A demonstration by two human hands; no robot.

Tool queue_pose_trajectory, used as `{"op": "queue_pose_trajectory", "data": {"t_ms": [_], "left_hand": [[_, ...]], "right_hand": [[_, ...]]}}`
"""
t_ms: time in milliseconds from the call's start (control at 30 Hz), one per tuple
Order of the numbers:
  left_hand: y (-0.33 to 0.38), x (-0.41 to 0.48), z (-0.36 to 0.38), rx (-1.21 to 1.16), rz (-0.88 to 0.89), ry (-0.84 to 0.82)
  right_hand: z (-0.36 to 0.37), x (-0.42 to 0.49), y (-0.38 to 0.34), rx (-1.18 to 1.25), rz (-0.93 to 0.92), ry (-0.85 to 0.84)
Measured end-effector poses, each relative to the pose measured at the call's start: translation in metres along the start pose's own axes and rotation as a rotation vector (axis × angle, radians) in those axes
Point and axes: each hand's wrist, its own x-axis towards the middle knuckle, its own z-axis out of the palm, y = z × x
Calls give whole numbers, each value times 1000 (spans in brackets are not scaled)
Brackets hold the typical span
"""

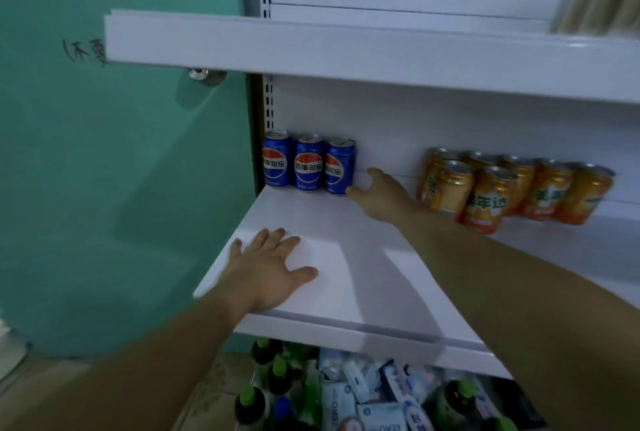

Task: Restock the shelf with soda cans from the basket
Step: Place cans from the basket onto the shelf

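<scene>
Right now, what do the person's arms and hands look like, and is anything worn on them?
The left forearm and right forearm are bare, with no sleeves in view. The left hand and right hand are ungloved, and no watch, ring or wristband shows.

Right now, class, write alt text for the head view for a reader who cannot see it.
A person's right hand reaches to the back of a white shelf, open beside the rightmost of three blue cans, while the left hand lies flat near the shelf's front edge. Further right stand orange cans; bottles and packets sit below.
</scene>
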Motion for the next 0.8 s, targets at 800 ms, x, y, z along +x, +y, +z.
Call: {"op": "queue_pose_trajectory", "data": {"t_ms": [800], "left_hand": [[466,-228,111,109,1170,-429]], "right_hand": [[-244,-518,265,-399,976,228]]}}
